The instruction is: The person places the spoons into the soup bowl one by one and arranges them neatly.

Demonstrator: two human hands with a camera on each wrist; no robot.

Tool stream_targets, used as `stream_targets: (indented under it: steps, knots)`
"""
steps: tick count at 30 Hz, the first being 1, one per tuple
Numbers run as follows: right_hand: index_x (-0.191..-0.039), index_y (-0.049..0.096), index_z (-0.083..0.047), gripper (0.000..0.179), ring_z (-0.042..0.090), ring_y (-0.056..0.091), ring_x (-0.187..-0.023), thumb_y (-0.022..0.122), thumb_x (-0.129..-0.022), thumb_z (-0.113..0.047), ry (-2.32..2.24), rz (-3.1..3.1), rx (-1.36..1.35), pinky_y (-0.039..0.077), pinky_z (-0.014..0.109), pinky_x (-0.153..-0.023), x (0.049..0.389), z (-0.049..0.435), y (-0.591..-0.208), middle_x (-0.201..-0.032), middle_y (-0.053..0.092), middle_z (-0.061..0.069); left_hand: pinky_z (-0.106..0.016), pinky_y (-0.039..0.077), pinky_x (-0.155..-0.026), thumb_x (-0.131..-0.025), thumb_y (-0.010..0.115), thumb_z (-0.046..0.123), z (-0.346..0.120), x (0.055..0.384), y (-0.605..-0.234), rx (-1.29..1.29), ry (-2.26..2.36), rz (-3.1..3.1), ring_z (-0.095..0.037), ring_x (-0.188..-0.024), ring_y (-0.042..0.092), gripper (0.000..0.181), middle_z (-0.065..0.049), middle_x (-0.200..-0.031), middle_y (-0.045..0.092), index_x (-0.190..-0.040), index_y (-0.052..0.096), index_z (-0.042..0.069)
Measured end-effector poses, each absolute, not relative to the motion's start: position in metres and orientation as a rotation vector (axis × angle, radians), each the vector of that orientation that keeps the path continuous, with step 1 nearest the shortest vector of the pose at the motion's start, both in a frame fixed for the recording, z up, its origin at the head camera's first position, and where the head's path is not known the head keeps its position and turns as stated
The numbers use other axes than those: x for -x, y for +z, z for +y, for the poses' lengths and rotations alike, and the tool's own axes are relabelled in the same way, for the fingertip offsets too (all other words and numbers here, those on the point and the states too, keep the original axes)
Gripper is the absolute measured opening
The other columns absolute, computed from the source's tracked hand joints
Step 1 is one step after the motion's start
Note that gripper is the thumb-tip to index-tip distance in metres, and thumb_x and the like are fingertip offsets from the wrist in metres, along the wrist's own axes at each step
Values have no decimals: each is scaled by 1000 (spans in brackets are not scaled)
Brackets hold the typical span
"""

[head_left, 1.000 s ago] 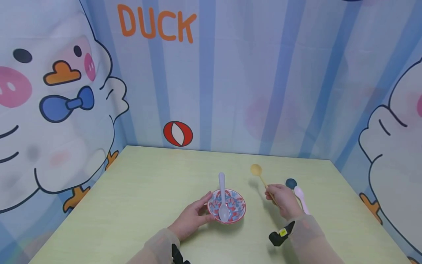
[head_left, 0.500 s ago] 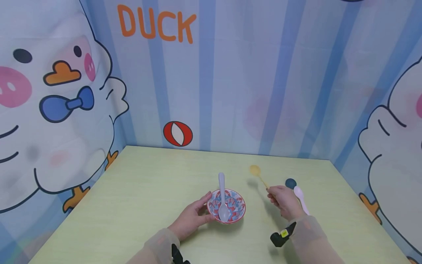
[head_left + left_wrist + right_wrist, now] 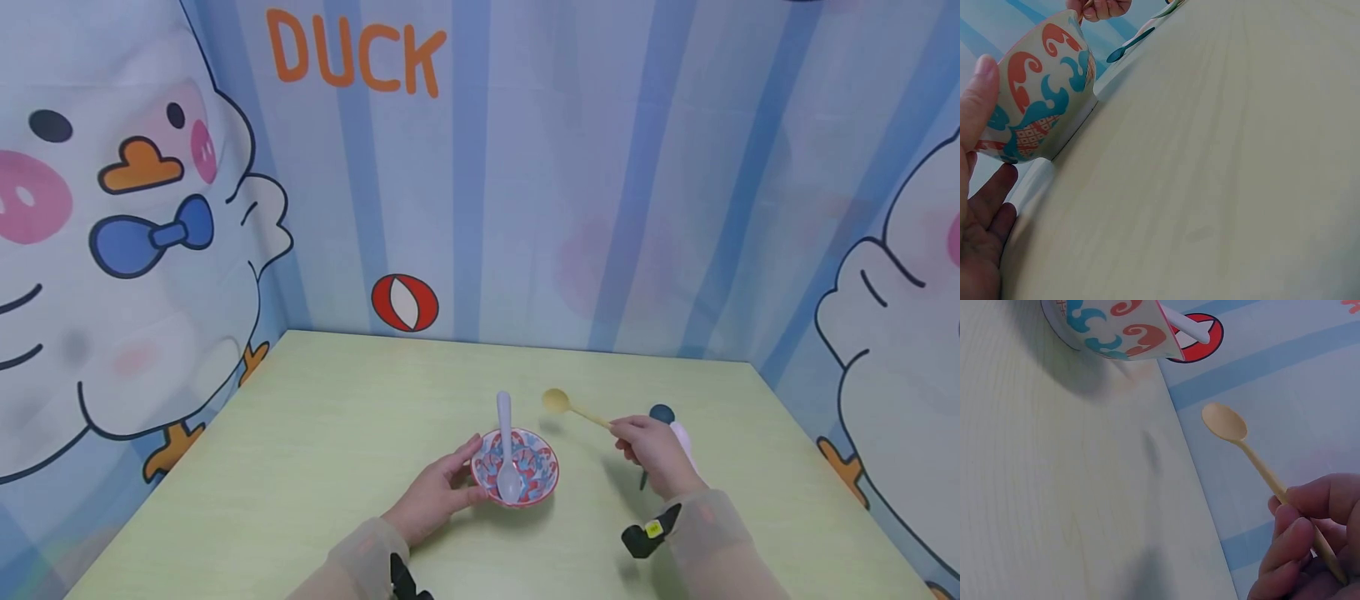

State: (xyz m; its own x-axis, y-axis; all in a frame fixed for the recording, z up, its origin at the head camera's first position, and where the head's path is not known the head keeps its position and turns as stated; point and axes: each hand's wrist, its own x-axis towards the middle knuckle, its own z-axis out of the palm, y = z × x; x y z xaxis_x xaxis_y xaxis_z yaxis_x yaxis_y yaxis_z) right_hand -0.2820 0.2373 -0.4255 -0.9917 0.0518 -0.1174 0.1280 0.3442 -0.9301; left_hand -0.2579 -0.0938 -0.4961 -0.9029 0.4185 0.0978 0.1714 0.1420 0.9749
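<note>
My left hand (image 3: 438, 498) holds a small patterned bowl (image 3: 542, 475) by its left side, with fingers and thumb spread around the wall. A pale lilac spoon (image 3: 506, 417) leans in the bowl, its handle pointing up past the far rim. In the left wrist view, the bowl's outside (image 3: 1038, 94) shows red and teal swirls. To the right, my right hand (image 3: 660, 454) pinches a yellow spoon (image 3: 557, 401) by the handle above the table. The spoon's head points left, and the right wrist view shows the spoon (image 3: 1225, 422) with its rounded end free.
A dark teal spoon (image 3: 662, 413) and a pink spoon (image 3: 682, 437) lie on the table (image 3: 360, 400), partly hidden behind my right hand. A striped cloth backdrop (image 3: 517, 167) with printed ducks stands at the table's back and sides.
The yellow spoon's head has swung left and slightly nearer, so the spoon lies more sideways. My right hand has shifted slightly right, covering more of the pink spoon. Left hand and bowl stay put.
</note>
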Motion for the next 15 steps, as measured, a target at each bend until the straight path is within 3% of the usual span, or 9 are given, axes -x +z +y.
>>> stream_targets:
  steps: [9,15]
  knots:
    - [-120,54,12,32,20,53,-75,49,-98,-12,-1787,2538,-141,47,34,-73,281,239,-423,-88,59,9,-40,37,-107,-83,74,23,-94,257,-495,-593,1838,2227,-26,-130,46,78,2,-158,22,-150,34,24]
    - [-121,52,9,33,11,62,-75,52,-99,-15,-1982,2440,-203,50,29,-77,282,240,-419,-92,64,5,-41,36,-108,-83,74,23,-94,257,-495,-581,1838,2226,-26,-130,45,78,2,-158,22,-150,34,25]
